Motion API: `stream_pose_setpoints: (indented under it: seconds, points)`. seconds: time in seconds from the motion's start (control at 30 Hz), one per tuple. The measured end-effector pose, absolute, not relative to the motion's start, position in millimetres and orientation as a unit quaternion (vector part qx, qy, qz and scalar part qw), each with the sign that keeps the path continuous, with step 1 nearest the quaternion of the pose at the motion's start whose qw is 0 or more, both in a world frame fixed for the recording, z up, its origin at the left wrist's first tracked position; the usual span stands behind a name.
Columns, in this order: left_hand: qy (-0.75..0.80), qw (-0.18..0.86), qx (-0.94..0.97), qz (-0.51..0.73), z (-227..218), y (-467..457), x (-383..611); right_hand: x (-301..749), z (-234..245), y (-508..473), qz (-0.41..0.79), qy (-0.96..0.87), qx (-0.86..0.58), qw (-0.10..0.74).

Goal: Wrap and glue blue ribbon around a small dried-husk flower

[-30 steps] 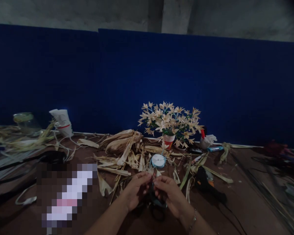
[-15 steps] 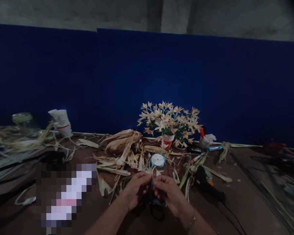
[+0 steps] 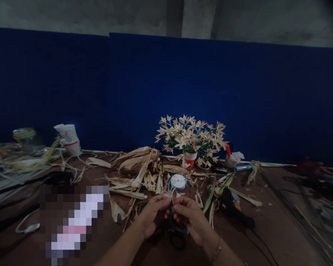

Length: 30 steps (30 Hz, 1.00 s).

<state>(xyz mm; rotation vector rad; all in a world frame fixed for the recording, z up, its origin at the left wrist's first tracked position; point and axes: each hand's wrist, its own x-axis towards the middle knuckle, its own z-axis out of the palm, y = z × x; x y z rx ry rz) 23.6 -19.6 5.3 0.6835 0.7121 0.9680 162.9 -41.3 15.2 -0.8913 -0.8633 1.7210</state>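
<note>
Left hand (image 3: 152, 216) and right hand (image 3: 192, 218) together pinch a small husk piece (image 3: 172, 194), near the thread spool (image 3: 178, 181).

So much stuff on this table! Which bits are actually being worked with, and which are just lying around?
In use: left hand and right hand, pinching a small husk bit; white spool just beyond.
Lying about: husk pile, flower bouquet, glue gun, scissors under the hands, jar.

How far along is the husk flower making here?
Done: a cup of finished husk flowers stands at the back. In hand: left hand and right hand pinch one small piece together, too dim to identify. Left: loose husks lie heaped beside the white spool.
</note>
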Motion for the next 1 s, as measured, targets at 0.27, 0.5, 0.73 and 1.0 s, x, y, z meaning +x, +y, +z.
stream_pose_setpoints:
  seconds: [0.27, 0.5, 0.73, 1.0]
  points:
    - [0.318, 0.774, 0.31, 0.451, 8.2, -20.5, 23.4, 161.1, 17.5, -43.6, 0.705, -0.345, -0.35, 0.511]
    - [0.325, 0.759, 0.323, 0.462, 6.1, -20.0, 24.3, 159.1, 16.6, -44.6, 0.696, -0.346, -0.341, 0.529]
    - [0.346, 0.733, 0.33, 0.483, 7.7, -20.7, 26.7, 156.9, 16.4, -45.2, 0.686, -0.34, -0.349, 0.539]
    - [0.349, 0.714, 0.359, 0.49, 7.9, -22.1, 27.2, 157.4, 13.8, -45.2, 0.687, -0.339, -0.346, 0.541]
